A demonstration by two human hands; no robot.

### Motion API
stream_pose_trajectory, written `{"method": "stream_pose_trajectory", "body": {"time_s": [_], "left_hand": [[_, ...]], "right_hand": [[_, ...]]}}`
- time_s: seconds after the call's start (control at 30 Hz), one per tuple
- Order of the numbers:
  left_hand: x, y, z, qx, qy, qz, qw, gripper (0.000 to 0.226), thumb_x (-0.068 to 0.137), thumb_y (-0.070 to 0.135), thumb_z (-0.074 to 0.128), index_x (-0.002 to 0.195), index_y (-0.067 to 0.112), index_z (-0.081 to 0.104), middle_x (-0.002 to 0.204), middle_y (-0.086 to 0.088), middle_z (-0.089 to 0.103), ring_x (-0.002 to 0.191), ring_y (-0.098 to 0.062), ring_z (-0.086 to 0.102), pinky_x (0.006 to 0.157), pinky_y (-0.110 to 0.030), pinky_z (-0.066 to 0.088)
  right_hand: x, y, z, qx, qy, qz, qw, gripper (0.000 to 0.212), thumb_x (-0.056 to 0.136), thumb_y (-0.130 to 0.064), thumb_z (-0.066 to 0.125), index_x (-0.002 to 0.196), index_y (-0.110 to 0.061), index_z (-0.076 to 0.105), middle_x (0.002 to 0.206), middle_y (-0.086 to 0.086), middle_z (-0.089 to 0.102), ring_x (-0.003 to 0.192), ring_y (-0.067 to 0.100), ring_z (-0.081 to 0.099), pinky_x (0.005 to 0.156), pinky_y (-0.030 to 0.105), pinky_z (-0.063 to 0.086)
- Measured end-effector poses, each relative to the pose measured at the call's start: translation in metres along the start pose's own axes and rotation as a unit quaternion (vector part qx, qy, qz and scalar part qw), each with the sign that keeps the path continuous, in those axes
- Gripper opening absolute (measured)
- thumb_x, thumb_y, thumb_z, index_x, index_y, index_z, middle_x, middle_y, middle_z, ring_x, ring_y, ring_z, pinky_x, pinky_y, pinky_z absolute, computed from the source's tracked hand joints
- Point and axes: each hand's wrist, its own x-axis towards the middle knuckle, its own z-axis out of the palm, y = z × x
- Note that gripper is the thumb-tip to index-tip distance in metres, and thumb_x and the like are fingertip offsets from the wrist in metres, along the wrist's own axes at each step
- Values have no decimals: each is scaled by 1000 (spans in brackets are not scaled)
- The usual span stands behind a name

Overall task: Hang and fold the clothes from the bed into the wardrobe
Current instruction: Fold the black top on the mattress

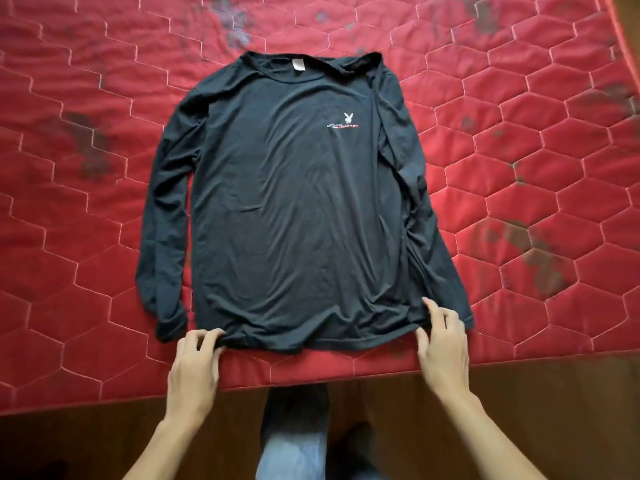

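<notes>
Left hand (194, 368) pinches the shirt (294, 202) hem with curled fingers; right hand (443, 351) touches it, fingers spread. The shirt's long axis runs straight away from the bed's (519, 202) near edge, collar far.

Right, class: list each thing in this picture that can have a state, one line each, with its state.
black long-sleeved shirt: unfolded, spread flat front up, sleeves lying along its sides.
red quilted mattress: bare, stained in dark patches, shirt lying on it.
left hand: pinches the shirt's hem at one corner.
right hand: fingers on the hem's other corner; grip unclear.
</notes>
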Motion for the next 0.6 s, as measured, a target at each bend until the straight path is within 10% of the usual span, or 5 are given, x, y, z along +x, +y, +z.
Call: {"method": "stream_pose_trajectory", "body": {"time_s": [0.37,0.6], "left_hand": [[-42,-8,-27,13,-38,-45,998,36,80,-10,69,111,9,66,96,-2,52,86,-23,57,59,-40,56],[-13,51,-25,33,-92,-62,993,52,56,-11,71,101,13,71,93,-7,62,84,-33,60,69,-44,54]], "right_hand": [[-29,5,-32,16,-8,14,1000,9,84,-18,68,91,-13,65,93,3,59,92,27,53,83,43,46],[-16,-5,-32,77,-27,51,995,58,75,2,59,129,-18,54,124,3,50,111,25,49,97,45,44]]}}
